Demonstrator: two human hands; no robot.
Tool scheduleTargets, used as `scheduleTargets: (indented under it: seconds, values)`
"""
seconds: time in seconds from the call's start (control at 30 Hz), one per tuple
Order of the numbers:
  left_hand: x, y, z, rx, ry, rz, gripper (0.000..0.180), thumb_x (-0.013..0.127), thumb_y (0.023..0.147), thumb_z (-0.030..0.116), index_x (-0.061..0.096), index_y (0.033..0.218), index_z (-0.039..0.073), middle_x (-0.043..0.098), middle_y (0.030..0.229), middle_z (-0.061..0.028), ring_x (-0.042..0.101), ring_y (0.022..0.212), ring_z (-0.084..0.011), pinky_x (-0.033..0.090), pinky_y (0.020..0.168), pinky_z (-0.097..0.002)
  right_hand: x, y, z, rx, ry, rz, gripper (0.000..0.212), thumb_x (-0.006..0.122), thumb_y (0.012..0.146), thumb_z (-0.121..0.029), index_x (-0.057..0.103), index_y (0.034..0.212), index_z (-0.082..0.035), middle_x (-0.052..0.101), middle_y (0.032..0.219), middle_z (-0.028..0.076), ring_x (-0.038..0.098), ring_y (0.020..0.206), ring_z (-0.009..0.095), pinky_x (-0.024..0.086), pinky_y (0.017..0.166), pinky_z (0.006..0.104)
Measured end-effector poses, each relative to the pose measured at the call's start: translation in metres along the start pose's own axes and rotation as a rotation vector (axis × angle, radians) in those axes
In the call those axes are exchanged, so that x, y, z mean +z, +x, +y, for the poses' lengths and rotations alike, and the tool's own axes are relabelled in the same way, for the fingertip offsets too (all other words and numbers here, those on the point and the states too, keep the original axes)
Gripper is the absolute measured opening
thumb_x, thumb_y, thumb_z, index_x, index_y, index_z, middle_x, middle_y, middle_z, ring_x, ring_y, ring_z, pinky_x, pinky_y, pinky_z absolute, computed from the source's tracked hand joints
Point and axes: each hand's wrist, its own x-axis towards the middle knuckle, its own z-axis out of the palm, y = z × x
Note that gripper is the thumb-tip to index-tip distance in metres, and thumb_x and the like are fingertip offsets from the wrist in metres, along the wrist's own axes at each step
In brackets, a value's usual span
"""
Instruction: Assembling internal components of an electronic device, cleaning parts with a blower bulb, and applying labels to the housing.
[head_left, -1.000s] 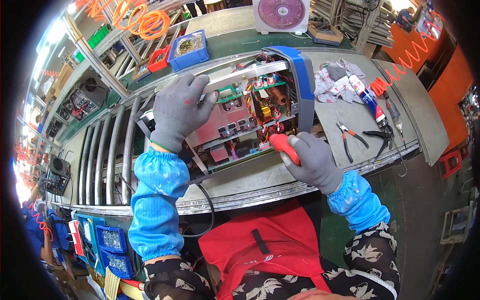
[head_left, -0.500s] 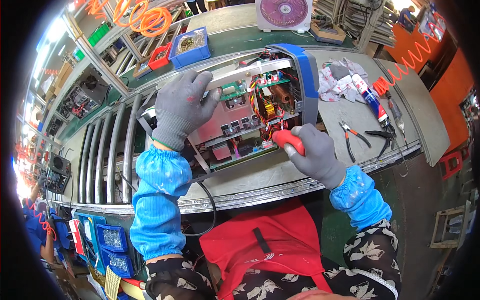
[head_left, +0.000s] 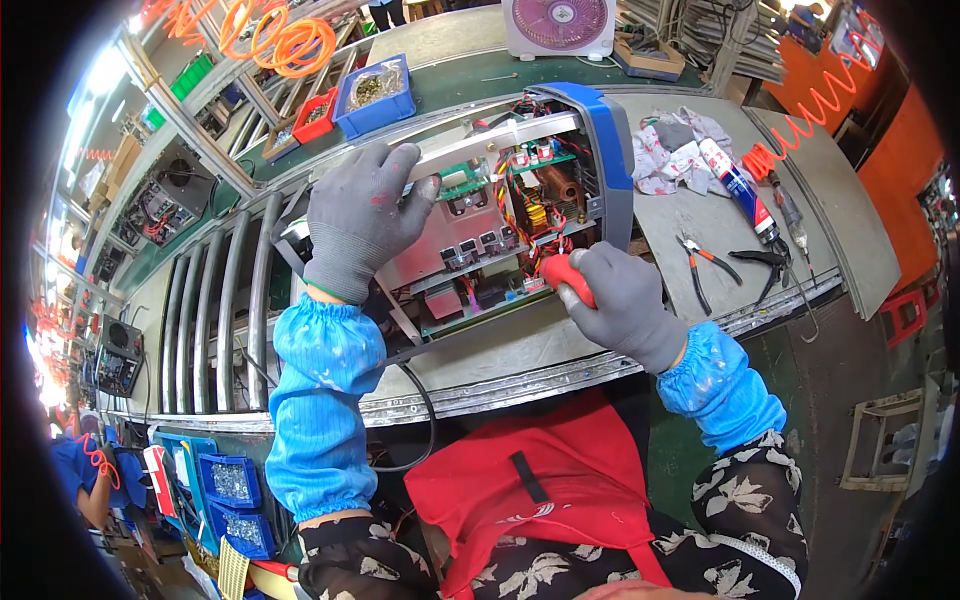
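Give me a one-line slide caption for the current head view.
Gloved left hand on an open electronics unit, right hand gripping a red handle.

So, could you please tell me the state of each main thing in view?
Electronics unit: open, wiring exposed
Left hand: on the unit
Right hand: closed around red handle
Orange-handled pliers: handles spread
Cloths: crumpled
Upper blue bin: uncovered
Orange hose: coiled
Fan: unclear whether running
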Motion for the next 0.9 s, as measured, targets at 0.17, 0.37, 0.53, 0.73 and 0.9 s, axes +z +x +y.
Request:
scheduleTargets:
  seconds: [0.17,0.37,0.53,0.73,0.9]
  values:
    - [0.002,0.000,0.000,0.018,-0.010,0.041,0.027,0.070,0.085,0.035,0.064,0.102,0.014,0.062,0.084,-0.0061,0.066,0.078,-0.0273,0.053,0.064,-0.0416,-0.001,0.000,-0.003,-0.006,0.000,0.000,0.034,0.077,0.075,-0.011,0.061,0.103,-0.003,0.058,0.078,0.012,0.062,0.066,0.031,0.049,0.056,0.0395]
    - [0.004,0.000,0.000,0.021,-0.012,0.034,0.025,0.070,0.085,0.035,0.064,0.098,0.014,0.062,0.084,-0.0056,0.066,0.079,-0.0265,0.053,0.063,-0.0418,-0.002,-0.001,-0.004,0.005,-0.001,-0.004,0.033,0.077,0.075,-0.011,0.061,0.103,-0.003,0.059,0.080,0.013,0.063,0.068,0.032,0.049,0.058,0.0401]
    - [0.005,0.000,-0.004,-0.013,-0.004,-0.003,0.028,0.069,0.086,0.036,0.065,0.104,0.015,0.064,0.089,-0.0053,0.067,0.083,-0.0279,0.054,0.067,-0.0414,0.004,0.000,0.000,-0.011,0.002,0.063,0.029,0.074,0.077,-0.017,0.060,0.100,-0.007,0.057,0.078,0.010,0.062,0.068,0.029,0.049,0.056,0.0394]
    - [0.009,0.005,-0.003,-0.041,0.007,-0.031,0.025,0.066,0.087,0.038,0.064,0.094,0.013,0.064,0.087,-0.0056,0.067,0.085,-0.0264,0.056,0.070,-0.0417,-0.009,0.003,-0.002,0.022,0.019,0.061,0.030,0.075,0.077,-0.016,0.061,0.101,-0.006,0.061,0.083,0.011,0.064,0.069,0.030,0.050,0.058,0.0399]
    - [0.005,0.001,-0.008,-0.068,0.043,-0.080,0.027,0.063,0.089,0.040,0.065,0.099,0.015,0.064,0.089,-0.0056,0.068,0.087,-0.0269,0.056,0.073,-0.0422,-0.049,0.005,-0.037,-0.043,-0.021,0.104,0.031,0.076,0.074,-0.011,0.062,0.101,-0.004,0.062,0.081,0.013,0.064,0.066,0.032,0.050,0.057,0.0401]
